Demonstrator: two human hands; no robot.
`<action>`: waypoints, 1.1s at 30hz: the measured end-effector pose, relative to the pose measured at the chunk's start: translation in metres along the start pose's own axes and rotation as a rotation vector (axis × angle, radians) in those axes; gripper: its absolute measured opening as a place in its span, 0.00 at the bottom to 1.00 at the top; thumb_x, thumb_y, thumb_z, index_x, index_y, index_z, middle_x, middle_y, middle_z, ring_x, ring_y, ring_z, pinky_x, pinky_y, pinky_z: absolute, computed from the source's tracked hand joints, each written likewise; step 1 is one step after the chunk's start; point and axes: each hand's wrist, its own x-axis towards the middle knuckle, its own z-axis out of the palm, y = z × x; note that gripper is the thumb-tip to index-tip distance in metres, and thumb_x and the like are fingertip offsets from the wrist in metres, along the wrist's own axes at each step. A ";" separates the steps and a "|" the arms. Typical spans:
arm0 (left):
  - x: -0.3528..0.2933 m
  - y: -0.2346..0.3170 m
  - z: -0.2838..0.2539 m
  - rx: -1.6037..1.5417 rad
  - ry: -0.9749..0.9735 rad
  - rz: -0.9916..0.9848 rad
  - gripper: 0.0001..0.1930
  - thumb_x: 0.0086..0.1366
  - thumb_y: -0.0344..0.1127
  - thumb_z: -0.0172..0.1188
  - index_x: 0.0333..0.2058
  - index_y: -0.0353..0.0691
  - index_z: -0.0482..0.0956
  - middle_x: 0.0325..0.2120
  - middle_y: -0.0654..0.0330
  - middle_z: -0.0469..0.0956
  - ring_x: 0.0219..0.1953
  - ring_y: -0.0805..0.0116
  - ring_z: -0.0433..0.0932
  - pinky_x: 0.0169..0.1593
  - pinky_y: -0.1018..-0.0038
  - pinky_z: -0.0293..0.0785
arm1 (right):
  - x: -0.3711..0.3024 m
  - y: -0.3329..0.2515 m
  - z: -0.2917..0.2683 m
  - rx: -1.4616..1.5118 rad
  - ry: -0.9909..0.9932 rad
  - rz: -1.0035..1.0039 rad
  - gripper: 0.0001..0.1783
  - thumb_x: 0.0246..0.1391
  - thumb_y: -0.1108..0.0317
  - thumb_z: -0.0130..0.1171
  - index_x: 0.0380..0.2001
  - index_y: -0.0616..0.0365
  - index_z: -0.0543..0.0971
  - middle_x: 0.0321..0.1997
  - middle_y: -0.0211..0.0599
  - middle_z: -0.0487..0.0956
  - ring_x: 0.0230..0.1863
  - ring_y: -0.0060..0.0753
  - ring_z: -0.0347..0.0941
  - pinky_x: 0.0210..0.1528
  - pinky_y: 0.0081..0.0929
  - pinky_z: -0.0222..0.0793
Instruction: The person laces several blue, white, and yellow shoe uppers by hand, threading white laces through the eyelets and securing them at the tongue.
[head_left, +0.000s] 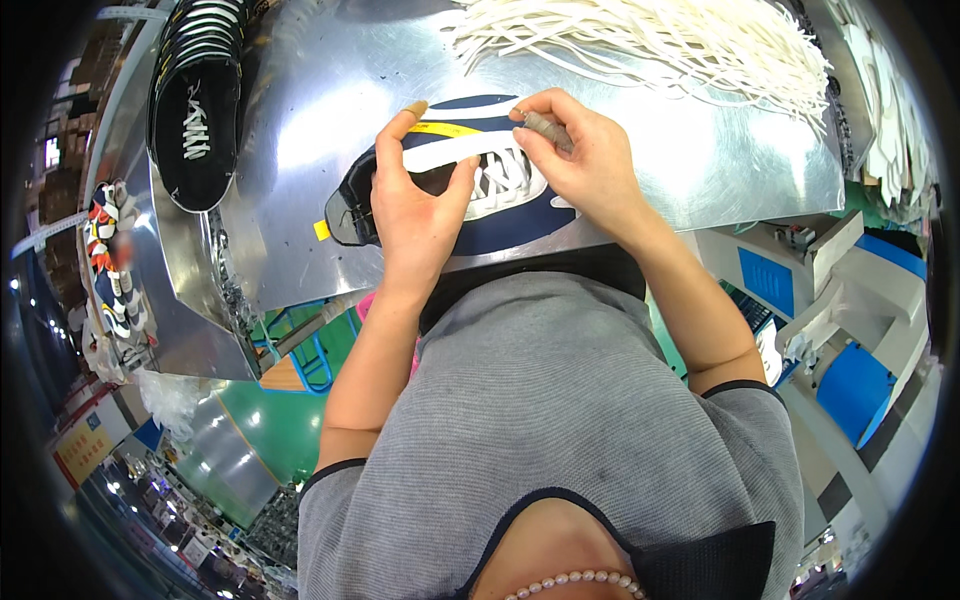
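A navy, white and yellow shoe upper (507, 228) lies on the metal table before me, its dark heel end to the left. White shoelace (500, 185) zigzags through its eyelets. My left hand (415, 215) grips the upper near the collar, thumb at the opening and index finger at the far side; tape covers that fingertip. At the upper's far right side, my right hand (590, 160) has thumb and index finger pinched together. Greyish tape wraps one of its fingers. What lies in the pinch is too small to make out.
A large heap of white laces (650, 45) covers the table's far right. Black shoe uppers (195, 130) are stacked at the far left. Colourful shoe pieces (115, 260) hang beyond the left edge. A grey-and-blue machine or cabinet (850, 320) stands to the right.
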 end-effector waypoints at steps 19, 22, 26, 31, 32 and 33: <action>0.009 0.024 -0.026 -0.341 -0.343 -0.357 0.26 0.63 0.28 0.64 0.58 0.36 0.66 0.39 0.60 0.78 0.37 0.76 0.75 0.41 0.79 0.72 | -0.002 -0.009 0.014 -0.113 0.068 -0.589 0.13 0.40 0.76 0.68 0.33 0.50 0.82 0.22 0.28 0.78 0.20 0.32 0.75 0.21 0.26 0.67; 0.015 0.015 -0.022 -0.316 -0.302 -0.348 0.23 0.67 0.33 0.62 0.58 0.35 0.66 0.36 0.58 0.79 0.35 0.75 0.77 0.39 0.78 0.74 | -0.024 -0.025 0.004 -0.014 -0.034 -0.615 0.12 0.40 0.72 0.67 0.32 0.48 0.82 0.22 0.26 0.78 0.21 0.30 0.76 0.23 0.28 0.70; 0.027 0.012 -0.013 -0.279 -0.288 -0.367 0.22 0.70 0.36 0.59 0.58 0.36 0.65 0.34 0.53 0.80 0.33 0.72 0.80 0.37 0.76 0.76 | -0.041 -0.043 0.003 -0.018 -0.089 -0.630 0.11 0.42 0.73 0.65 0.32 0.46 0.81 0.23 0.23 0.77 0.23 0.28 0.76 0.24 0.29 0.70; 0.022 0.027 -0.022 0.036 -0.294 -0.225 0.25 0.71 0.36 0.57 0.61 0.34 0.60 0.40 0.44 0.81 0.40 0.60 0.83 0.45 0.69 0.78 | -0.052 -0.029 -0.020 0.203 -0.290 -0.027 0.14 0.53 0.72 0.63 0.45 0.55 0.83 0.32 0.29 0.82 0.26 0.26 0.77 0.30 0.21 0.71; 0.013 0.029 -0.027 0.111 -0.320 -0.152 0.29 0.69 0.35 0.59 0.63 0.34 0.58 0.44 0.40 0.80 0.43 0.54 0.83 0.49 0.65 0.77 | -0.058 -0.026 -0.025 0.350 -0.241 0.075 0.13 0.55 0.72 0.64 0.45 0.56 0.83 0.31 0.27 0.82 0.27 0.22 0.76 0.31 0.19 0.70; 0.004 0.033 -0.032 0.115 -0.322 -0.153 0.29 0.69 0.35 0.59 0.63 0.34 0.58 0.44 0.40 0.80 0.43 0.54 0.83 0.49 0.65 0.77 | -0.061 -0.022 -0.030 0.496 -0.189 0.169 0.12 0.56 0.71 0.64 0.44 0.58 0.83 0.31 0.25 0.82 0.28 0.17 0.75 0.32 0.17 0.69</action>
